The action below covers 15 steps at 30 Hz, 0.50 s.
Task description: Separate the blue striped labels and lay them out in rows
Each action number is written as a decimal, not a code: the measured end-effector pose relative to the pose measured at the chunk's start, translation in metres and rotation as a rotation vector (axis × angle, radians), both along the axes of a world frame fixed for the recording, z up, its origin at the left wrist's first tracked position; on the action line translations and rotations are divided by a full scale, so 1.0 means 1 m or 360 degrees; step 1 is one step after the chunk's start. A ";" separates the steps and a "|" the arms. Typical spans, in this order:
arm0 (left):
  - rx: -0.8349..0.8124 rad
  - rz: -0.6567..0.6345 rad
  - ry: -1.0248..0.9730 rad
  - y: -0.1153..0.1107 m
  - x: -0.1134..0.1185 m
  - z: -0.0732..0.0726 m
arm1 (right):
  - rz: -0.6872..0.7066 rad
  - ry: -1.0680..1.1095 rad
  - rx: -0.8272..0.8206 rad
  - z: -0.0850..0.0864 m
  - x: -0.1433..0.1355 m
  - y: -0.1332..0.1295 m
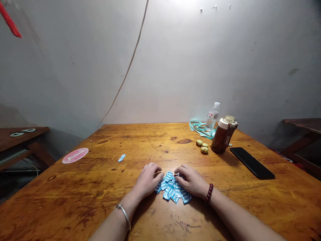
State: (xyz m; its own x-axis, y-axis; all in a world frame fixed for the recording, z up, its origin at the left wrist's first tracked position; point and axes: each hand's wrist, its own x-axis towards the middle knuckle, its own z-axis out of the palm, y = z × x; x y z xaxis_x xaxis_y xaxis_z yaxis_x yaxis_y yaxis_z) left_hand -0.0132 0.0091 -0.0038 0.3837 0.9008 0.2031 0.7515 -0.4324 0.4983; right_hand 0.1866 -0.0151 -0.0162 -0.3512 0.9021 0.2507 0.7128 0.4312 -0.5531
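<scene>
A loose pile of small blue-and-white paper slips [172,189] lies on the wooden table in front of me, many of them overlapping. Cupped against the pile's left side is my left hand [148,180], its fingers curved and thumb apart, with a silver bangle on the wrist. On the opposite side, my right hand [192,180] rests with bent, parted fingers over the edge of the slips; dark red beads circle that wrist. Neither hand visibly grips a slip, though some fingertips are partly hidden. Away to the left, a separate blue-and-white slip [121,158] lies alone.
A pink round sticker [75,156] marks the left of the table [145,140]. Toward the right are several small yellowish fruits [204,150], a brown sports bottle [222,137], a black phone [252,163], a clear water bottle [212,117] and a turquoise strap [198,128]. A wall stands behind.
</scene>
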 end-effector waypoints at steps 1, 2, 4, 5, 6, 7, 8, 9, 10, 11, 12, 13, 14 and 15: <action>-0.0012 0.0005 0.0012 0.001 -0.001 0.000 | -0.0002 0.0003 -0.0001 0.000 0.000 0.000; -0.0027 -0.0001 0.0022 0.001 -0.002 0.000 | -0.0005 0.0004 -0.0002 0.001 0.000 0.000; -0.0049 -0.0026 0.0038 0.002 -0.003 0.000 | -0.0011 0.0002 -0.0005 0.001 0.000 0.000; -0.0051 -0.0038 0.0044 0.002 -0.003 0.000 | -0.0014 0.0001 -0.0005 0.001 -0.001 0.000; -0.0046 -0.0048 0.0050 0.002 -0.003 -0.001 | -0.0018 0.0002 -0.0004 0.000 -0.001 0.000; -0.0035 -0.0057 0.0056 0.002 -0.004 -0.001 | -0.0021 0.0003 -0.0001 0.000 -0.001 0.000; -0.0022 -0.0062 0.0062 0.003 -0.004 -0.001 | -0.0020 0.0005 0.0002 -0.001 -0.001 0.000; -0.0008 -0.0065 0.0068 0.003 -0.005 -0.001 | -0.0018 0.0007 0.0005 -0.001 -0.001 0.001; 0.0002 -0.0064 0.0074 0.004 -0.005 -0.002 | -0.0013 0.0011 0.0007 -0.002 0.000 0.001; 0.0006 -0.0059 0.0081 0.005 -0.006 -0.001 | -0.0006 0.0015 0.0006 -0.002 0.000 0.001; 0.0002 -0.0048 0.0091 0.005 -0.006 -0.001 | 0.0000 0.0019 0.0002 -0.002 0.000 0.001; -0.0008 -0.0038 0.0102 0.005 -0.007 0.000 | 0.0005 0.0023 -0.0006 -0.002 0.001 0.002; -0.0021 -0.0031 0.0113 0.005 -0.007 0.001 | 0.0007 0.0027 -0.0015 -0.002 0.001 0.002; -0.0033 -0.0033 0.0121 0.005 -0.007 0.002 | 0.0007 0.0030 -0.0024 -0.002 0.001 0.002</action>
State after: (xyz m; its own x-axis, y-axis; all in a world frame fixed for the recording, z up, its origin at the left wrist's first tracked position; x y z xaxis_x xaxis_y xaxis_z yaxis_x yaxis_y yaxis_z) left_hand -0.0207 0.0139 -0.0021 0.4158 0.8963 0.1539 0.7786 -0.4383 0.4491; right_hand 0.1878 -0.0132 -0.0186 -0.3503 0.9044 0.2436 0.7003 0.4256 -0.5731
